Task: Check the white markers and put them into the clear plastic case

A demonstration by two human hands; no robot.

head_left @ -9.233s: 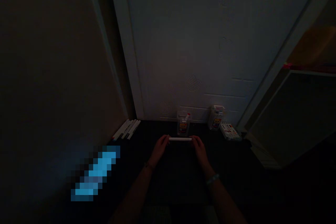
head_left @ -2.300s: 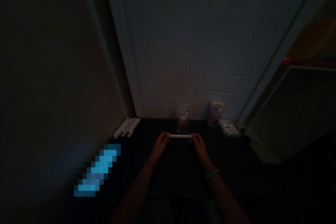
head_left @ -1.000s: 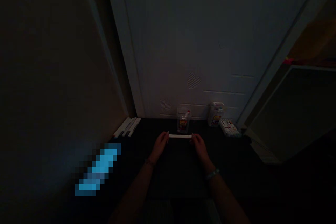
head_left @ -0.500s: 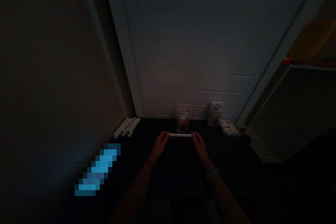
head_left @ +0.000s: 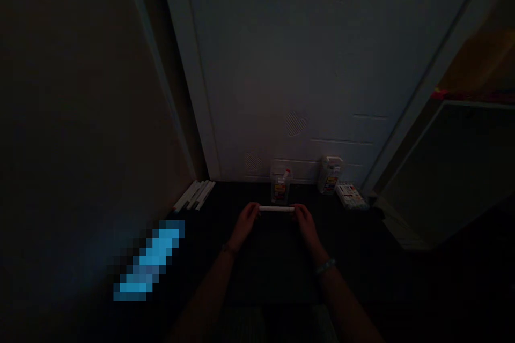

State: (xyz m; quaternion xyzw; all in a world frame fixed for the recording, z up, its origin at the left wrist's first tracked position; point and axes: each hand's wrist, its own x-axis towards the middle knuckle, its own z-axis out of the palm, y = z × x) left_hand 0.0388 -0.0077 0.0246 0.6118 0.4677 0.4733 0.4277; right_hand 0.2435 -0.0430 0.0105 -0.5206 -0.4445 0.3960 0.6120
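Observation:
A white marker (head_left: 276,208) is held level between my two hands, above the dark tabletop. My left hand (head_left: 248,216) pinches its left end, and my right hand (head_left: 301,216) pinches its right end. Both ends are partly hidden by my fingers. Just beyond the marker stands a clear plastic case (head_left: 280,186) with a yellow-and-dark label, and a red-tipped marker shows inside it. Several white markers (head_left: 197,194) lie side by side at the far left of the table.
At the back right stands another clear case (head_left: 330,176) with a white handle. Next to it lies a flat pack of markers (head_left: 351,195). A pale panel with hearts (head_left: 295,124) rises behind the table. A pixelated bright blue patch (head_left: 155,257) is at the left. The room is dim.
My hands and the marker have sunk very slightly. The grip on both ends is the same, and the other things have stayed in place.

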